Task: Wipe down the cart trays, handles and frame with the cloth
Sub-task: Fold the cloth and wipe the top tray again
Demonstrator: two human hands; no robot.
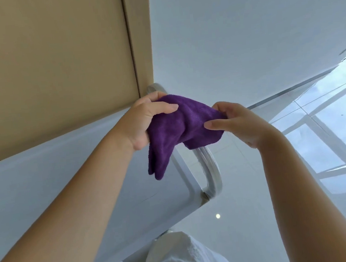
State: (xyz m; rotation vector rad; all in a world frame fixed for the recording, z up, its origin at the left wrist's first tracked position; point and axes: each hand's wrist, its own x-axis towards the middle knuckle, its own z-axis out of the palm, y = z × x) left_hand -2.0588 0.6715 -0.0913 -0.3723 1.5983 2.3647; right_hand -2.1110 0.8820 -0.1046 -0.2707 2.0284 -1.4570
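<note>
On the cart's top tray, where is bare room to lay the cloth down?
Bare tray runs between the cardboard box and the handle, under the left hand. The box crowds the far side. Both hands hold the purple cloth.

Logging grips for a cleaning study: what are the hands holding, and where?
Both hold the purple cloth: left hand bunches its left end, right hand pinches its right edge; a corner hangs free.
</note>
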